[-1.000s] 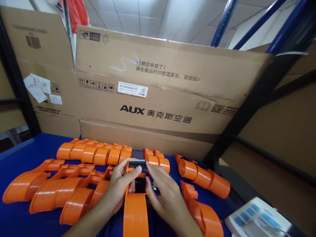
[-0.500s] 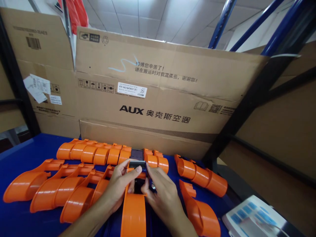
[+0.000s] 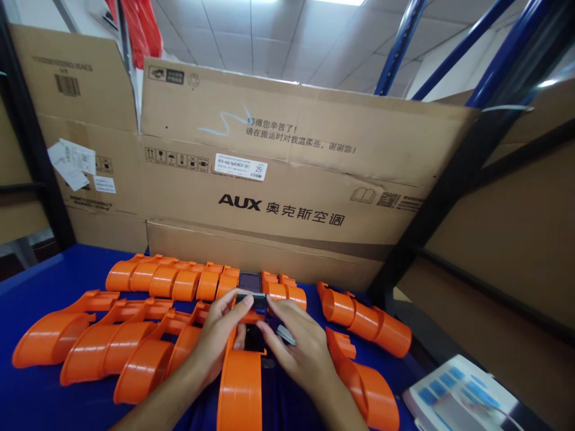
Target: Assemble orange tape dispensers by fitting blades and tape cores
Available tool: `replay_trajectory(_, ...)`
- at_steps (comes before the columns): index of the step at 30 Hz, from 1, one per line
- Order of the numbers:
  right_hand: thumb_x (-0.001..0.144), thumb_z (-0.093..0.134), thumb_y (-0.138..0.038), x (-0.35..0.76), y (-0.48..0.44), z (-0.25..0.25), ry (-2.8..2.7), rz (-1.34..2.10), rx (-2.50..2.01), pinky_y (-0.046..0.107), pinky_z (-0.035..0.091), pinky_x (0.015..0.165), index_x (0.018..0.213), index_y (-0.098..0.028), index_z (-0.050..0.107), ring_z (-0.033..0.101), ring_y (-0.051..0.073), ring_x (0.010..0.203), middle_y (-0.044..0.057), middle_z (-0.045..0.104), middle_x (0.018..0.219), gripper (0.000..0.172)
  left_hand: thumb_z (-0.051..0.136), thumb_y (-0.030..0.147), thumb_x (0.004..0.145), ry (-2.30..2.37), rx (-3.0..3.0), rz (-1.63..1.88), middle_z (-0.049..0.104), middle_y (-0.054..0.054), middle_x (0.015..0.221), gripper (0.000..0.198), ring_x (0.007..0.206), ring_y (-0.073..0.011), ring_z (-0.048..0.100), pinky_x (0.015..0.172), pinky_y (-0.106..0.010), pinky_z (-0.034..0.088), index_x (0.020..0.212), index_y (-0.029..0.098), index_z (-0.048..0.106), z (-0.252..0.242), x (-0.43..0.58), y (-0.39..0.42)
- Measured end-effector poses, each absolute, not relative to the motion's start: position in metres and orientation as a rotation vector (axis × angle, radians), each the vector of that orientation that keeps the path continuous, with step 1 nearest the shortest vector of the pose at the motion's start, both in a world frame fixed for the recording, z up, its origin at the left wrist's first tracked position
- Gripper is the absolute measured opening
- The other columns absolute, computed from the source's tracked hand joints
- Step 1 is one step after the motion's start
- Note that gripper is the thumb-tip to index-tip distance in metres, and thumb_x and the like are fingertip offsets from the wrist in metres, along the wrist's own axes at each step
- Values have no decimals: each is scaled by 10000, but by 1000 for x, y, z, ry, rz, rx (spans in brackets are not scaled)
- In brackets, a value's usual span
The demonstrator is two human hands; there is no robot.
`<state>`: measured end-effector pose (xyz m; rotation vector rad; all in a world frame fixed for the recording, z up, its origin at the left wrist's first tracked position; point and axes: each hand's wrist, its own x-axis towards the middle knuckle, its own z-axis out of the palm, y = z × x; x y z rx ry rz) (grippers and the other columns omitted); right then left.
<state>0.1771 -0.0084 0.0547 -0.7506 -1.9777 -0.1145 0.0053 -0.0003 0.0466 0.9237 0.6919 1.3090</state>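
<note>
Held up in front of me is an orange plastic piece (image 3: 240, 383) that looks like a tape dispenser, with a wide curved band at its lower end. A black strip (image 3: 257, 302) with a fine toothed edge sits across its top end. My left hand (image 3: 220, 326) grips the dispenser's left side, thumb pressed on the black strip. Close on the right, my right hand (image 3: 299, 338) has its fingertips at the strip's right end and its thumb below. A small grey, shiny piece (image 3: 286, 335) shows inside the right hand, partly hidden.
Similar orange dispensers (image 3: 139, 368) lie in rows on the blue table (image 3: 27, 299), left, behind and right. A dark, flat device (image 3: 250, 281) stands behind my hands. A white device with blue keys (image 3: 458, 392) is front right. Cardboard (image 3: 287, 179) walls the back.
The right hand's thumb and fingers have opened slightly around the dispenser's top, showing more of the grey piece. The left thumb has shifted left along the black strip.
</note>
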Motion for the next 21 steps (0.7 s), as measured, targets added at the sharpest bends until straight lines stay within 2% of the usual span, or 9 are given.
replay_trajectory(6, 916, 638, -98, 173, -16, 54, -1958, -79, -812, 360, 588, 729, 1222, -188, 624, 664, 213, 796, 76, 712, 921, 319, 706, 473, 871, 705, 1130, 1326, 436, 116, 404, 290, 291, -49, 340, 350, -163, 263, 905, 199, 618, 42, 5, -2)
replay_trajectory(13, 927, 596, -85, 172, -18, 52, -2003, -174, -815, 358, 581, 705, 1184, -168, 618, 637, 214, 765, 89, 702, 893, 271, 688, 442, 893, 712, 1193, 1330, 459, 104, 424, 265, 284, -49, 364, 333, -160, 237, 937, 183, 649, 42, 4, -2)
replay_trajectory(21, 926, 576, -62, 171, -15, 50, -2005, -200, -786, 367, 591, 721, 1198, -152, 622, 644, 220, 786, 103, 711, 906, 291, 698, 438, 885, 714, 1222, 1359, 448, 104, 414, 258, 294, -56, 367, 342, -166, 250, 906, 187, 640, 44, 4, -3)
